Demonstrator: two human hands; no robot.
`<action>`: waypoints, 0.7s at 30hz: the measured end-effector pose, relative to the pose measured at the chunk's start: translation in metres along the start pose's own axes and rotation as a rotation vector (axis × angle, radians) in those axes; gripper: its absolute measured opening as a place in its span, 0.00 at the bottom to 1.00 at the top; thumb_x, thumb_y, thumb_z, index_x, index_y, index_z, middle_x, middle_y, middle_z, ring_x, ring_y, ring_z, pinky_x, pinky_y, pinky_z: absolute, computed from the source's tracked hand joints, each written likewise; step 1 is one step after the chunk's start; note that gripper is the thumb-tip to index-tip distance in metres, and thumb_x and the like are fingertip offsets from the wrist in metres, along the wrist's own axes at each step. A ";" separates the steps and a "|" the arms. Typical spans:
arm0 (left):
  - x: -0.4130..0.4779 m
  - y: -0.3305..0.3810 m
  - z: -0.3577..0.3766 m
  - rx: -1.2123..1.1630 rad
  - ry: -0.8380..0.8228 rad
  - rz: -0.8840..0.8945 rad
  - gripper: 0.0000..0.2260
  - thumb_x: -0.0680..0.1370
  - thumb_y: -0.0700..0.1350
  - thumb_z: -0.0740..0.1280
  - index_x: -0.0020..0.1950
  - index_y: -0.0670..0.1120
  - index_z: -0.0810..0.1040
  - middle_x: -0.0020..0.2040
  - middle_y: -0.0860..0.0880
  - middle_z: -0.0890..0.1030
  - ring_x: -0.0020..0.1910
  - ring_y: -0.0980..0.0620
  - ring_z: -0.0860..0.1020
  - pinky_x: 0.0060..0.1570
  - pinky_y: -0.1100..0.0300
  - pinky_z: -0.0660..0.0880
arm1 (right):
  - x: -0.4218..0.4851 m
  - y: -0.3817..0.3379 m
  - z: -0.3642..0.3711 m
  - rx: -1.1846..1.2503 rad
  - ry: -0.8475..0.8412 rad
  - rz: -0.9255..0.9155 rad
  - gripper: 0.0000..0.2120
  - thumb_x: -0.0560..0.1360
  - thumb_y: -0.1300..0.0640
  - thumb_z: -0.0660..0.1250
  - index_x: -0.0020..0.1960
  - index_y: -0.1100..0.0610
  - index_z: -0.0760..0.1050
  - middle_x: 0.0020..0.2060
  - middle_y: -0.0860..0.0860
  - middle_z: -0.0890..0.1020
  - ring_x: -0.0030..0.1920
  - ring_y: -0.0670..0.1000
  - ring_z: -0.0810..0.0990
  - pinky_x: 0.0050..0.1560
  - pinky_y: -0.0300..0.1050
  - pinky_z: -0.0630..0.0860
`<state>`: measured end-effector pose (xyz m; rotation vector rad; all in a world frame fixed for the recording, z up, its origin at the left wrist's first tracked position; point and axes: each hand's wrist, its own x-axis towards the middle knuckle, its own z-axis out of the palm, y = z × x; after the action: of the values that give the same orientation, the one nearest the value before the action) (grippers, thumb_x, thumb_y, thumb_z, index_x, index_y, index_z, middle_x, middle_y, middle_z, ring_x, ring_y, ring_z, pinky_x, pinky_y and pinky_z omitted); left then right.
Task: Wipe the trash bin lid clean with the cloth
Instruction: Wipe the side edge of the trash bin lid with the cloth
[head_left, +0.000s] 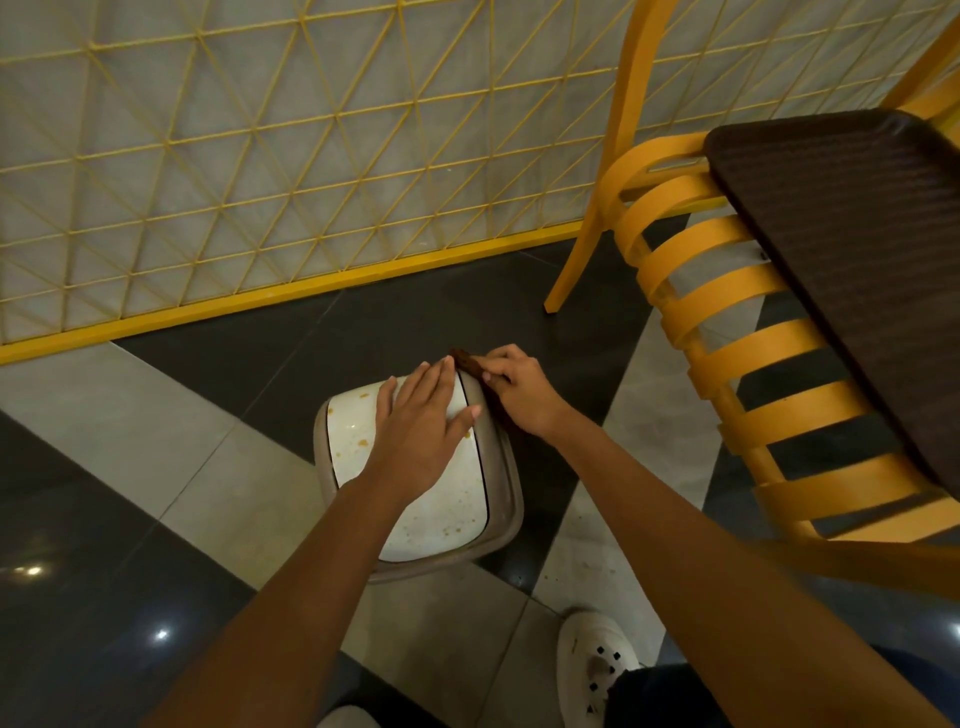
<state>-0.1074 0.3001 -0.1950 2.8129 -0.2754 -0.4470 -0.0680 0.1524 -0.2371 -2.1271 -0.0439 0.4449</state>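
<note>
lid (447, 499): white, brown-spotted, on the bin on the floor, under both hands
left hand (422, 421): flat, fingers straight, pressing on lid top
right hand (514, 391): pinching dark cloth (480, 375) at lid's far right edge
cloth: just beside left fingertips

Open floor (156, 441) lies left of the trash bin lid (431, 509), whose far half the left hand (421, 426) covers. A yellow lattice fence (260, 156) closes the far side. A yellow chair (727, 364) stands near on the right, beyond the right hand (514, 389) pinching the cloth (467, 362) at the rim.
</note>
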 end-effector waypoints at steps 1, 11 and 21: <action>-0.001 0.000 0.000 -0.001 -0.002 -0.002 0.27 0.80 0.57 0.49 0.76 0.48 0.48 0.77 0.51 0.52 0.76 0.53 0.48 0.72 0.54 0.40 | 0.003 -0.002 0.000 -0.022 -0.021 0.029 0.16 0.79 0.63 0.54 0.63 0.55 0.75 0.60 0.56 0.71 0.62 0.58 0.67 0.68 0.51 0.63; -0.001 0.000 0.000 -0.010 -0.001 0.003 0.27 0.80 0.56 0.49 0.76 0.49 0.47 0.77 0.51 0.51 0.76 0.54 0.47 0.72 0.54 0.40 | -0.012 0.006 0.003 0.035 0.045 0.019 0.16 0.79 0.63 0.55 0.63 0.56 0.74 0.59 0.54 0.71 0.61 0.55 0.68 0.67 0.52 0.66; 0.000 -0.001 0.000 0.002 0.007 0.010 0.27 0.80 0.57 0.48 0.76 0.49 0.47 0.77 0.52 0.51 0.76 0.54 0.47 0.72 0.54 0.40 | -0.015 0.015 0.003 0.012 -0.024 0.172 0.15 0.79 0.63 0.56 0.63 0.57 0.74 0.60 0.54 0.71 0.62 0.56 0.68 0.69 0.53 0.64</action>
<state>-0.1076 0.3008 -0.1955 2.8133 -0.2887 -0.4343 -0.0848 0.1434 -0.2465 -2.1218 0.1282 0.5703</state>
